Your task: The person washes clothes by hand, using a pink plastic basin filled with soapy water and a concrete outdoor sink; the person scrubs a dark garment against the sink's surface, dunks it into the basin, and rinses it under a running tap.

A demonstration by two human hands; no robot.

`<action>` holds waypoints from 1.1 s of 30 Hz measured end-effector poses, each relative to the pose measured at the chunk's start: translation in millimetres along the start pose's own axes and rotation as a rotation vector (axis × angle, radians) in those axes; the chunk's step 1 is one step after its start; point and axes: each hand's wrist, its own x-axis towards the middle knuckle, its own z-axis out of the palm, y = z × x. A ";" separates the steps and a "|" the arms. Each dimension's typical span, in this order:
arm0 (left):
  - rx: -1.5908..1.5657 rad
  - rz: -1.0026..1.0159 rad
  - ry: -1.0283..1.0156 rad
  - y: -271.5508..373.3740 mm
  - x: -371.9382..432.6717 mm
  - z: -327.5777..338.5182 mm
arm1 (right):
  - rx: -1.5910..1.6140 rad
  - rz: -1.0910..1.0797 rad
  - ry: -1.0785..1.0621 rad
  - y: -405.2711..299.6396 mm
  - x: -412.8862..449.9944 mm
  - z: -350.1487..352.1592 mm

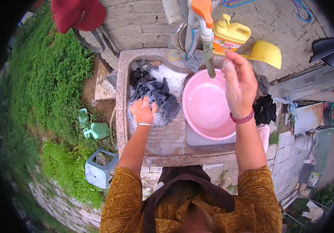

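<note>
My left hand (143, 111) rests with spread fingers at the edge of dark wet cloth (158, 93) lying in white suds, in the left basin of a granite sink (121, 87). My right hand (240, 84), foam along its thumb, is raised over the right rim of a pink plastic basin (209, 110) and holds nothing. Nothing but a shallow layer of cloudy, slightly foamy liquid appears in the basin. A pipe spout (209, 58) with an orange tap handle (202, 11) hangs over the basin's back rim, just left of my right hand.
Behind the sink stand a yellow detergent jug (231, 33) and a yellow plastic scoop (266, 54). Black cloth (265, 110) hangs at the sink's right side. To the left are a grey plastic stool (100, 169), green plastic containers (98, 131) and a red cap (78, 14) against the brick wall.
</note>
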 end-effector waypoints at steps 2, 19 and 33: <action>-0.031 -0.001 -0.017 5.0 1.4 -1.6 | -0.198 -0.249 -0.034 -29.1 33.7 2.4; -0.084 0.051 -0.050 2.8 -1.4 -11.7 | -0.485 -0.300 -0.477 -109.2 112.7 24.6; -0.058 0.040 -0.104 6.0 -0.9 -13.3 | -0.636 -0.291 -0.652 -126.9 116.9 10.0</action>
